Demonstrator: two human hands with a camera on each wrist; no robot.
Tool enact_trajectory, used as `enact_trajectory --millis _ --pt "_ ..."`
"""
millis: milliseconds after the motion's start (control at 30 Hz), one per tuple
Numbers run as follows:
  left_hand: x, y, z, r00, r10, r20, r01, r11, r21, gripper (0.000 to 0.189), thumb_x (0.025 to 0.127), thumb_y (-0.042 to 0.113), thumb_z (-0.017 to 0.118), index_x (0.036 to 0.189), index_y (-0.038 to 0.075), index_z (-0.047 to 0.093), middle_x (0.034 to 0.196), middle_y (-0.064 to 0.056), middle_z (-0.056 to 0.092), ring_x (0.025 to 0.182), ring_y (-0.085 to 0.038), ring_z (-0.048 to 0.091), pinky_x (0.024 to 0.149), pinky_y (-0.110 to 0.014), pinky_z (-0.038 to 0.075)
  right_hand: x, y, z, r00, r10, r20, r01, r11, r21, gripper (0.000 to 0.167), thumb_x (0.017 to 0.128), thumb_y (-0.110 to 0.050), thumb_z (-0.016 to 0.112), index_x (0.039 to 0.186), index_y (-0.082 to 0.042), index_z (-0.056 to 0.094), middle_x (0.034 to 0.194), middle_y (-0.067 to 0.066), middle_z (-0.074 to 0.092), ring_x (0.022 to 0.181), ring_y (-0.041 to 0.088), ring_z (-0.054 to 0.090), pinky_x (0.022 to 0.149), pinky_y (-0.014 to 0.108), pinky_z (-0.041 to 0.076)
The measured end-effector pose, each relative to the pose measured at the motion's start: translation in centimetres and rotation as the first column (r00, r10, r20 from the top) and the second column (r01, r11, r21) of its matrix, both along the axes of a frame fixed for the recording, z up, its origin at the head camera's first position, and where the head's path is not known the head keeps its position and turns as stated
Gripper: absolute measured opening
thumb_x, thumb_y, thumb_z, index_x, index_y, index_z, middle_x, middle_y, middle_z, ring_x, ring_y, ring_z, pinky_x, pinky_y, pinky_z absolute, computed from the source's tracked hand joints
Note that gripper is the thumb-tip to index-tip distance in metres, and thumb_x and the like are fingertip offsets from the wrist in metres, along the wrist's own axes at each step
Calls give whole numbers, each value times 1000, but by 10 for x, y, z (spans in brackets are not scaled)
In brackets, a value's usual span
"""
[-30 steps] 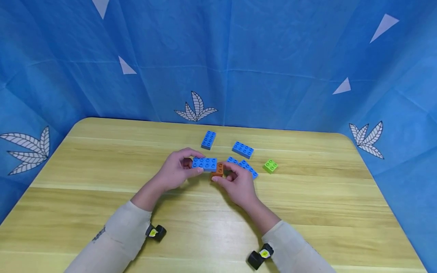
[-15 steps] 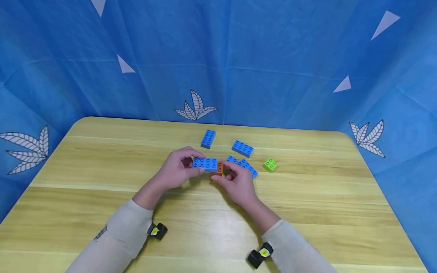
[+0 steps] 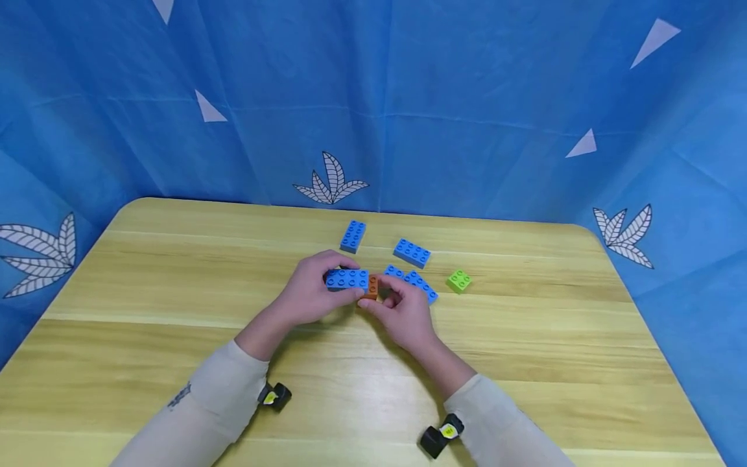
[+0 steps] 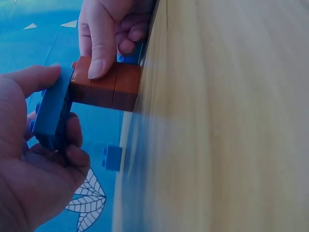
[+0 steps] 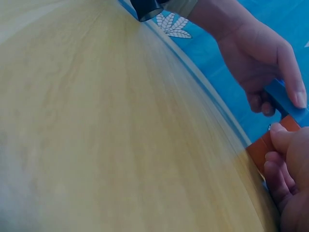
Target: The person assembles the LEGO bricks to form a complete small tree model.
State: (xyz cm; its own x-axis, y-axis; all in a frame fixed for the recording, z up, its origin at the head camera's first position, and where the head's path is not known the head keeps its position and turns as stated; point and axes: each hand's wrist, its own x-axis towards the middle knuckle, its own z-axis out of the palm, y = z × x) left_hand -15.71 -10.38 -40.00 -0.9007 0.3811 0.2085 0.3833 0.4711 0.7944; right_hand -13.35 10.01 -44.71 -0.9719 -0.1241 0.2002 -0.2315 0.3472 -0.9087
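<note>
Blue brick meets brown stack at mid-desk

The blue brick [image 3: 347, 279], pinched in the left hand [image 3: 309, 295], sits against the brown stack [image 3: 371, 287] gripped by the right hand [image 3: 403, 311] on the desk [image 3: 175, 272]; line up studs squarely, then press evenly.

Blue bricks: 4, one [image 3: 347, 279] held | orange bricks [image 3: 372, 286]: 1 stack beside it | green brick [image 3: 458, 281]: 1 | hands: 2
</note>
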Motion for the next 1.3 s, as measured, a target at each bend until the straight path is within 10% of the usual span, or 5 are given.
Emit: enact_trajectory --millis 300,533,733,1033,1300 --pt "0 1 0 997 29 73 -29 1000 2 34 84 29 84 113 15 73 115 3 65 107 -20 57 92 -41 47 14 7 6 999 12 51 -9 998 -55 47 80 -11 86 124 -11 70 114 1 70 56 15 55 48 22 43" --pt "-1 0 3 996 27 90 -29 999 21 34 83 27 85 112 14 74 114 1 65 105 -21 58 89 -40 48 27 38 7 981 -95 -168 80 992 -97 29 78 -4 86 103 -2 74 91 12 71 52 16 53 43 23 42" --pt "-1 1 5 994 20 105 -23 999 26 35 82 26 86 112 12 74 114 0 65 103 -22 58 86 -39 48 25 63 7 949 -234 -210 258 962 93 42 72 -10 92 108 -4 72 89 11 61 56 14 56 51 22 46" --pt "-1 3 2 993 6 114 -9 1000 27 35 82 26 86 112 12 74 115 0 65 103 -22 58 85 -38 49 15 69 7 962 -255 -98 273 879 391 47 75 -26 91 112 -5 71 98 7 64 61 15 56 56 32 48" --pt "-2 5 -1 994 3 109 -7 999 33 36 81 27 86 112 13 74 116 1 65 105 -21 57 86 -39 48 24 71 7 964 -265 12 260 953 157 35 80 -11 86 111 -7 71 86 7 60 63 19 56 53 26 46"
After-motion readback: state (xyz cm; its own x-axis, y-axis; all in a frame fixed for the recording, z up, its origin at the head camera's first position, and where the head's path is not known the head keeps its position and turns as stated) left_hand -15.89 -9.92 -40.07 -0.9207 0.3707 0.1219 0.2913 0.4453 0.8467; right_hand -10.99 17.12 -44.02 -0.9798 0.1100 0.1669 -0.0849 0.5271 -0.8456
